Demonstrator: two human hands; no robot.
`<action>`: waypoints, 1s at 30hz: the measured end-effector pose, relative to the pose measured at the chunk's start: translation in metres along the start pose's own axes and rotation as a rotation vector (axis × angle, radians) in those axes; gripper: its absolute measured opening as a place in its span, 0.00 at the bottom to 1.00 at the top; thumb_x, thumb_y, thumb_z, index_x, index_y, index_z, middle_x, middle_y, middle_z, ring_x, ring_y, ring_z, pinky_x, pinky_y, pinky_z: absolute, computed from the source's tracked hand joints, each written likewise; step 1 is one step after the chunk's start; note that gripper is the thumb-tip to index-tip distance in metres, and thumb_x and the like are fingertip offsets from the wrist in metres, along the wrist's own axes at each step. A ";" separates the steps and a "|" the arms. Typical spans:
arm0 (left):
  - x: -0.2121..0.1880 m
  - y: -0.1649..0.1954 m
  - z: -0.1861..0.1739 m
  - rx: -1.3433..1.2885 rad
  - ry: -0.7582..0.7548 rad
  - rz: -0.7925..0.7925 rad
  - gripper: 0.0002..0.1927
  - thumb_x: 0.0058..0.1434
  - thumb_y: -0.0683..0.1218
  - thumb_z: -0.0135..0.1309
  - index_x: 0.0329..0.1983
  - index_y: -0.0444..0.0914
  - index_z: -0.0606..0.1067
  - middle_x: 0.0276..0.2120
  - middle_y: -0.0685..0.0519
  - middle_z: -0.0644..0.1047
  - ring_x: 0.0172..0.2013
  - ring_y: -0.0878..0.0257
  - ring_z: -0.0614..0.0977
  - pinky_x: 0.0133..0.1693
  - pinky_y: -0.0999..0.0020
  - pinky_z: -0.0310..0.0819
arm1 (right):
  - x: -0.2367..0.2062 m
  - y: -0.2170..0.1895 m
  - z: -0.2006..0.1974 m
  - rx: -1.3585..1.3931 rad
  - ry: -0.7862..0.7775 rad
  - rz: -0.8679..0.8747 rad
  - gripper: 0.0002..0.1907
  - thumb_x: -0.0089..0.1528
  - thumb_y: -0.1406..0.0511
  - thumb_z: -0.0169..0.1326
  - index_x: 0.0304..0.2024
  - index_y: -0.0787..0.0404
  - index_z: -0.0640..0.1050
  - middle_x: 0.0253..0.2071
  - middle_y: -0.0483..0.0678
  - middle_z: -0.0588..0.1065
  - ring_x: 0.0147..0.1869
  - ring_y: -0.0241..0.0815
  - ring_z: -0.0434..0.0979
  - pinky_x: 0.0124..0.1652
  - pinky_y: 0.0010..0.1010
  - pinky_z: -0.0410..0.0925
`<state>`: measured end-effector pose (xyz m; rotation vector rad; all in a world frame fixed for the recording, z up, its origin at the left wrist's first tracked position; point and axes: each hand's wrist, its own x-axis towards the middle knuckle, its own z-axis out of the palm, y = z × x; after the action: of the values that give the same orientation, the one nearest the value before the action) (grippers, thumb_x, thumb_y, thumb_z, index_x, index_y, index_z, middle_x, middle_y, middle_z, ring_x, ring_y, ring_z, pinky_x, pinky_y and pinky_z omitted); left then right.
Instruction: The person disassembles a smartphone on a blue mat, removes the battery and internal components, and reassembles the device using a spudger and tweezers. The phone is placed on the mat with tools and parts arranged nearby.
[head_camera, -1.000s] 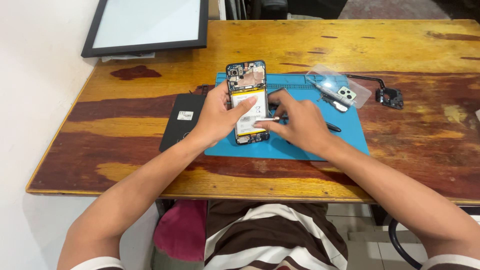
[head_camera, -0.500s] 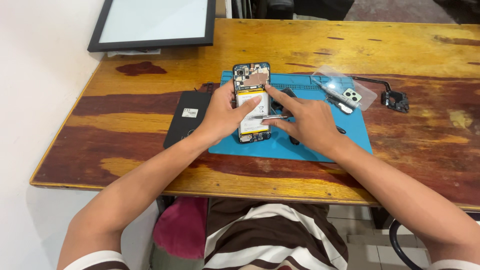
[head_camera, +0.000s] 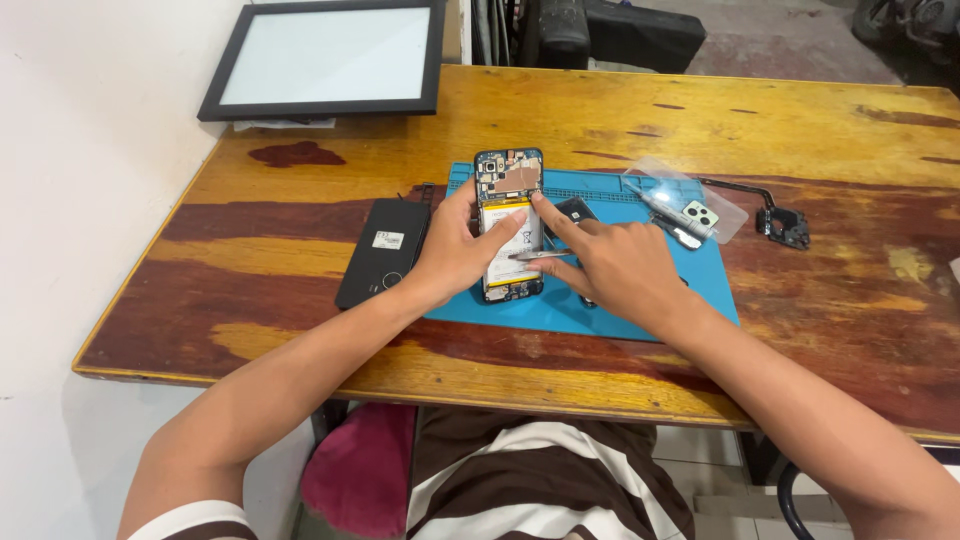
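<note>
On blue mat, opened phone nearer than before

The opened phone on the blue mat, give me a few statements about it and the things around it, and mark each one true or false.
1. The opened phone lies on the blue mat. True.
2. The left hand rests on the black framed panel. False: it steadies the phone; the framed panel lies untouched at the table's far corner.
3. The right hand holds metal tweezers over the phone. True.
4. A black back cover lies on the wooden table, on the left hand's side of the mat. True.
5. The clear plastic case sits on top of the phone. False: it lies apart, at the mat's far right corner.
</note>
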<state>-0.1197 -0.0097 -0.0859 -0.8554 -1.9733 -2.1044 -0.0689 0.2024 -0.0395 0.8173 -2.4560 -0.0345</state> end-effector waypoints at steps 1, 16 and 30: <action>-0.001 0.001 0.000 0.012 -0.005 0.028 0.17 0.67 0.43 0.58 0.58 0.34 0.73 0.47 0.50 0.81 0.46 0.67 0.83 0.46 0.70 0.81 | -0.001 -0.001 -0.001 -0.011 0.011 -0.004 0.40 0.61 0.45 0.58 0.70 0.53 0.69 0.21 0.46 0.75 0.17 0.50 0.73 0.18 0.40 0.63; -0.005 0.032 0.005 0.342 -0.048 0.274 0.18 0.69 0.45 0.57 0.60 0.35 0.74 0.40 0.49 0.85 0.39 0.64 0.88 0.36 0.69 0.81 | -0.009 -0.011 -0.010 -0.002 0.055 -0.048 0.49 0.58 0.41 0.57 0.68 0.69 0.66 0.21 0.47 0.77 0.17 0.46 0.74 0.17 0.37 0.63; 0.002 0.032 0.001 0.375 -0.057 0.263 0.16 0.68 0.43 0.57 0.57 0.34 0.74 0.40 0.46 0.85 0.39 0.63 0.87 0.40 0.68 0.81 | -0.005 0.005 -0.019 0.372 0.141 -0.013 0.43 0.50 0.43 0.68 0.59 0.62 0.75 0.22 0.48 0.76 0.18 0.42 0.74 0.21 0.34 0.66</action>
<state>-0.1060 -0.0126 -0.0573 -1.0370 -2.0569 -1.5213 -0.0591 0.2121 -0.0249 0.9541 -2.3542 0.4725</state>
